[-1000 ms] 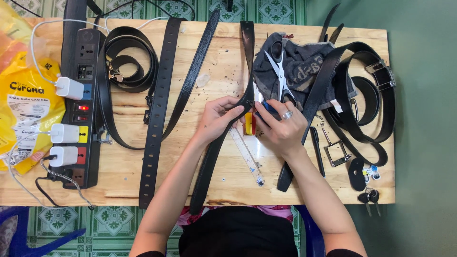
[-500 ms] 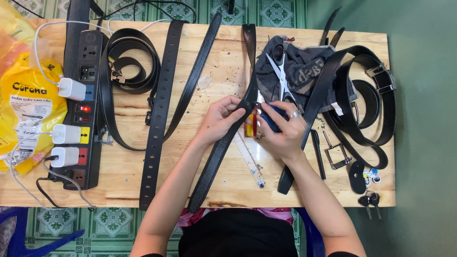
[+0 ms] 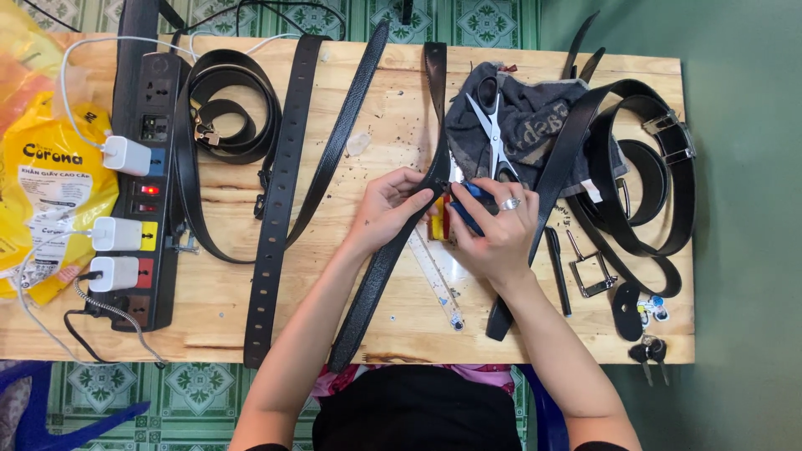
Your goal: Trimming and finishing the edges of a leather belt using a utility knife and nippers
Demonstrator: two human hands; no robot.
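Note:
A long black leather belt strap (image 3: 380, 267) runs diagonally from the table's far edge to its near edge. My left hand (image 3: 388, 209) pinches this strap at its middle. My right hand (image 3: 499, 230), with a ring on one finger, holds a blue-handled tool (image 3: 468, 203) close against the strap's right side. The tool's tip is hidden between my hands. A small yellow and red object (image 3: 438, 219) lies just under the hands. A clear ruler (image 3: 436, 284) lies on the wood beside the strap.
Scissors (image 3: 493, 125) rest on a dark cloth (image 3: 535, 117). Black belts (image 3: 643, 192) pile at the right, with a metal buckle (image 3: 589, 271), a black pen (image 3: 557, 269) and keys (image 3: 648, 351). At the left are a punched strap (image 3: 280, 200), a coiled belt (image 3: 225, 108), a power strip (image 3: 146, 184) and a yellow bag (image 3: 42, 192).
My right hand has shifted slightly, and the blue-handled tool now shows under its fingers against the strap. My left hand stays on the strap.

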